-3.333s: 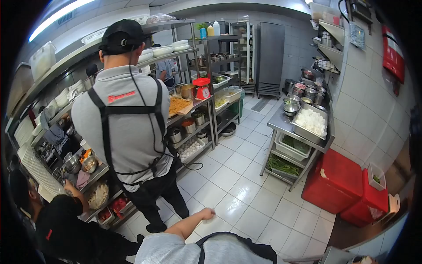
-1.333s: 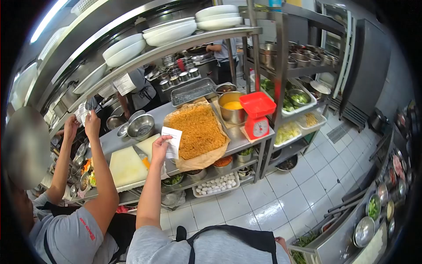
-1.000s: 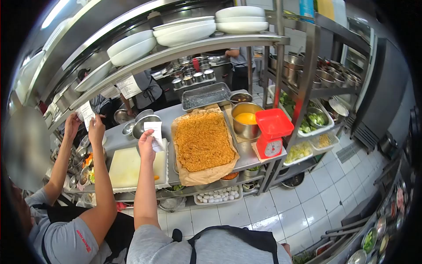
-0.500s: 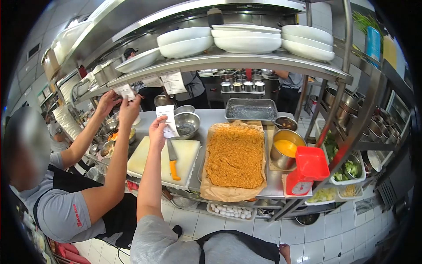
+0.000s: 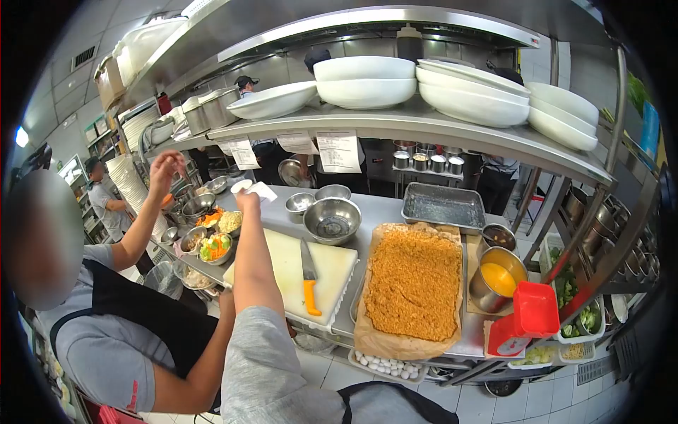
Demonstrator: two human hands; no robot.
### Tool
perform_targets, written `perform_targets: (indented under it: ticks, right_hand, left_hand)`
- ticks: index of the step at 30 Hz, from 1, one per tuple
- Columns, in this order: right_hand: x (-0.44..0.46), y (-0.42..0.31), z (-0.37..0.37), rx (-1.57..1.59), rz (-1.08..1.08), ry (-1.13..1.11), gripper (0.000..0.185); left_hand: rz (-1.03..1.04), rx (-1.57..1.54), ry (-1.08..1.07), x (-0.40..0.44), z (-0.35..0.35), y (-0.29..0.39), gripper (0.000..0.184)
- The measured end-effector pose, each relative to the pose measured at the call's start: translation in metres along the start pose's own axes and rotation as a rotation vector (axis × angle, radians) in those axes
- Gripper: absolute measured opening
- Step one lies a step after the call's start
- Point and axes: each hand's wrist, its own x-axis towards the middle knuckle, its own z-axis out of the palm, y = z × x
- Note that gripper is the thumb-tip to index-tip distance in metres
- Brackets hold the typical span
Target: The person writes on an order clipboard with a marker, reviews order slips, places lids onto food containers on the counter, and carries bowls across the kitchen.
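Note:
My left hand (image 5: 248,202) reaches forward over the counter, fingers closed on a white paper slip (image 5: 263,191). Beside its fingertips shows a round white shape; I cannot tell whether it is the slip's curled end. Below my forearm lies a pale cutting board (image 5: 332,261), with an orange-handled knife (image 5: 309,286) resting on it. Past the board stand metal bowls, the largest a wide mixing bowl (image 5: 332,220). Right of the board, an orange-brown crumbly mass (image 5: 413,283) fills a paper-lined tray. My right hand is out of view.
A co-worker (image 5: 127,304) stands close on my left, one hand (image 5: 166,172) raised. Printed tickets (image 5: 339,150) hang from the shelf edge (image 5: 395,133), under stacked white bowls (image 5: 366,83). A pot of yellow liquid (image 5: 498,279) and a red scale (image 5: 519,321) are on the right.
My left hand has lowered and tilted the slip away. The co-worker's hands have left the ticket now hanging at the shelf's left. My view has shifted left; my right hand has gone out of view.

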Motion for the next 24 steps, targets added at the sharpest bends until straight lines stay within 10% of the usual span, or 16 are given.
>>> perform_targets:
  ticks: [6,16,24]
  right_hand:
    - [0.075,-0.006,-0.093,-0.014,-0.051,0.341,0.033]
    - [0.238,-0.117,-0.149,-0.208,-0.353,0.727,0.047]
    - [0.177,-0.216,-0.071,-0.161,-0.449,0.511,0.039]
  left_hand:
    - [0.151,-0.192,0.021,0.116,-0.008,-0.013,0.047]
    - [0.258,-0.840,-0.676,0.138,-0.024,0.037,0.014]
    - [0.173,-1.034,-0.756,0.117,-0.060,0.051,0.018]
